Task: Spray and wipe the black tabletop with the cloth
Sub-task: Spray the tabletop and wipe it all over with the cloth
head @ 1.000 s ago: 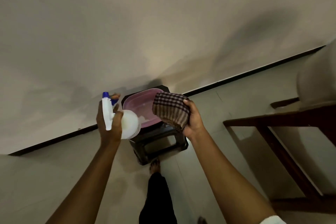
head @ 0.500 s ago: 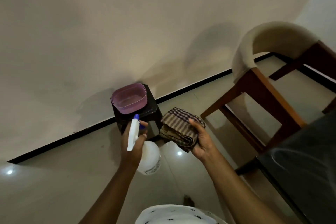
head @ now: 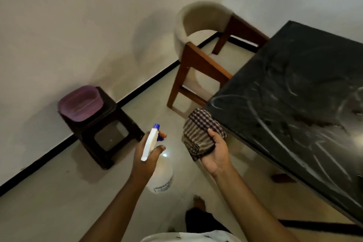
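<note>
The black tabletop point(head: 294, 92) fills the right side, streaked with pale smears. My right hand point(head: 216, 153) holds a bunched brown checked cloth point(head: 200, 133) just off the table's near left corner, not touching the top. My left hand point(head: 145, 155) grips a white spray bottle point(head: 160, 175) with a blue nozzle by its neck, a finger on the trigger, over the floor left of the cloth. The bottle's nozzle points up and away from me.
A dark low stool point(head: 104, 129) with a purple plastic basin point(head: 80, 102) on it stands by the wall at left. A wooden chair point(head: 202, 53) with a beige curved back sits at the table's far left corner. Pale tiled floor point(head: 59, 192) lies below; my foot point(head: 198, 202) shows.
The view has swung right and down, bringing the black tabletop into full sight. Both hands have moved away from the stool toward the table's corner, still holding bottle and cloth.
</note>
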A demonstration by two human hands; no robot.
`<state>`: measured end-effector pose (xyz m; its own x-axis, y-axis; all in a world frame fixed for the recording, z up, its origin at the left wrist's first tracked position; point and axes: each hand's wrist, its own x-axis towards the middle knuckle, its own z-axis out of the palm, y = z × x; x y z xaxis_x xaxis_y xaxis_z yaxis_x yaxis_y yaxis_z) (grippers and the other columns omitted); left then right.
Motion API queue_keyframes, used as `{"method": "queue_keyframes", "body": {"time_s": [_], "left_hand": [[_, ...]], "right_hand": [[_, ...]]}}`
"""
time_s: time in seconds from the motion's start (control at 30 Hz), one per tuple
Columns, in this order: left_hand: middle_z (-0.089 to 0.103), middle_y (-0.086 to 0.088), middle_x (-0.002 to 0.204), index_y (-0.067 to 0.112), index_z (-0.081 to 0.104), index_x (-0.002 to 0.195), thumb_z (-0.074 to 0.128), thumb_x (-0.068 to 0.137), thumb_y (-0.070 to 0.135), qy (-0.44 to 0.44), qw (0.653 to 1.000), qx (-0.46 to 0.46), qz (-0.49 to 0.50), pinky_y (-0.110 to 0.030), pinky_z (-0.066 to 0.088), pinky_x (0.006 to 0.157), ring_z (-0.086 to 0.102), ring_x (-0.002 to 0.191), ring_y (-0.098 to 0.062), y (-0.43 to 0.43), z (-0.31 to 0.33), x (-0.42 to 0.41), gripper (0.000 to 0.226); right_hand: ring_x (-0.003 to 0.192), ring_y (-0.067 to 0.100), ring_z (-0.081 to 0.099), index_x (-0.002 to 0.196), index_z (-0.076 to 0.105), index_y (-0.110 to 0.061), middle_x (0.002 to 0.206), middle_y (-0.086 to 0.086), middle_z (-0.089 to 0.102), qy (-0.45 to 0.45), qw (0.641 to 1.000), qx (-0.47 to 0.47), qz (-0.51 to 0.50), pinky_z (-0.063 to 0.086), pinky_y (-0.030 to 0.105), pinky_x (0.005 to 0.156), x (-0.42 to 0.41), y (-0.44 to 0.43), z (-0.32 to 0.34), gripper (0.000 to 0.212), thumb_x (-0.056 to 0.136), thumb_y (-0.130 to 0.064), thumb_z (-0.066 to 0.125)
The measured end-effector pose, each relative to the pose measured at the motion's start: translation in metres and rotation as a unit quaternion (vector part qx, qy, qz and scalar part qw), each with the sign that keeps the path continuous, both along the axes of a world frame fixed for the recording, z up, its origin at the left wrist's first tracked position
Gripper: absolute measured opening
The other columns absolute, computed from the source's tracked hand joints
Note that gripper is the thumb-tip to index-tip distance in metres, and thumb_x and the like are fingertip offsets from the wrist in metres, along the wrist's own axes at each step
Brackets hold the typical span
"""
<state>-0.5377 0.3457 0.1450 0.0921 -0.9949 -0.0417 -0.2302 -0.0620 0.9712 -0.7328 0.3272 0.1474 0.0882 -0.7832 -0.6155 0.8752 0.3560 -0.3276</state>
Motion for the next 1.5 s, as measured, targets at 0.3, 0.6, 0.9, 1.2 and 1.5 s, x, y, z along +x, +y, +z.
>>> {"method": "queue_keyframes", "body": {"time_s": [0.3, 0.6, 0.9, 1.2, 1.5], "left_hand": [[0.065, -0.005, 0.118, 0.018, 0.061, 0.123, 0.06, 0.079, 0.012, 0.018, 0.991, 0.086, -0.097, -0.036, 0.054, 0.093, 0.06, 0.11, -0.022, -0.018, -0.002, -0.127, 0.045], [0.068, -0.013, 0.097, 0.016, 0.064, 0.1, 0.053, 0.089, -0.008, 0.008, 0.99, 0.144, -0.008, -0.028, 0.055, 0.063, 0.066, 0.088, -0.027, -0.062, -0.036, -0.23, 0.028], [0.066, -0.01, 0.081, 0.009, 0.068, 0.089, 0.06, 0.07, 0.01, -0.025, 0.984, 0.158, 0.074, -0.027, 0.048, 0.053, 0.061, 0.073, -0.024, -0.062, -0.047, -0.231, 0.021], [0.069, 0.0, 0.096, 0.014, 0.067, 0.094, 0.048, 0.069, 0.008, 0.014, 0.99, 0.092, 0.109, -0.025, 0.057, 0.063, 0.064, 0.093, -0.012, -0.072, -0.05, -0.208, 0.032], [0.068, 0.0, 0.101, 0.012, 0.065, 0.101, 0.051, 0.073, 0.012, 0.012, 0.989, 0.068, 0.133, -0.019, 0.055, 0.063, 0.063, 0.098, -0.01, -0.109, -0.052, -0.18, 0.032]], "right_hand": [[0.116, 0.04, 0.057, 0.131, 0.055, -0.015, 0.126, 0.018, 0.062, 0.072, 0.988, -0.102, -0.088, 0.03, 0.062, 0.104, -0.159, 0.023, 0.013, 0.095, 0.047, -0.05, 0.082], [0.111, 0.03, 0.063, 0.131, 0.053, -0.006, 0.127, 0.018, 0.062, 0.081, 0.986, -0.13, -0.064, 0.053, 0.042, 0.092, -0.301, -0.03, 0.015, 0.106, 0.037, -0.029, 0.096], [0.119, 0.021, 0.055, 0.137, 0.046, -0.016, 0.136, 0.011, 0.054, 0.282, 0.954, -0.094, -0.036, 0.041, 0.037, 0.107, -0.304, -0.081, 0.013, 0.05, 0.09, -0.022, 0.061], [0.143, 0.026, -0.02, 0.154, 0.004, -0.03, 0.162, 0.002, -0.005, 0.769, 0.239, -0.379, 0.456, 0.005, 0.063, 0.114, -0.218, -0.11, -0.105, 0.07, 0.094, -0.046, 0.037], [0.147, 0.034, -0.003, 0.15, 0.02, -0.021, 0.161, 0.01, 0.004, 0.774, 0.244, -0.338, 0.477, -0.004, 0.059, 0.115, -0.16, -0.22, -0.091, 0.1, 0.076, -0.086, 0.007]]}}
